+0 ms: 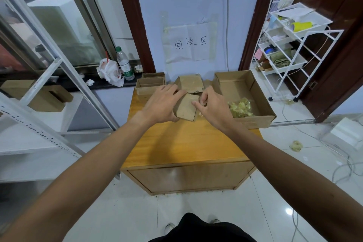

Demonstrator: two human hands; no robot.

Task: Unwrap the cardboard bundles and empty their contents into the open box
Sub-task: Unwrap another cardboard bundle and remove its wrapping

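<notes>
Bundle [185, 110], mid-table [186, 143], just left of the box [255, 122]: left hand [163, 104] clasps its left side, fingers spread, likely to steady it; right hand [214, 109] pinches its right edge, fingers curled, seemingly to peel it open.

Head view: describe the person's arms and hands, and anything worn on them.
Both arms are bare as far as the frame shows. No sleeve appears on the left forearm or the right forearm. The left hand and right hand are ungloved, with no watch, bracelet or ring visible.
</notes>
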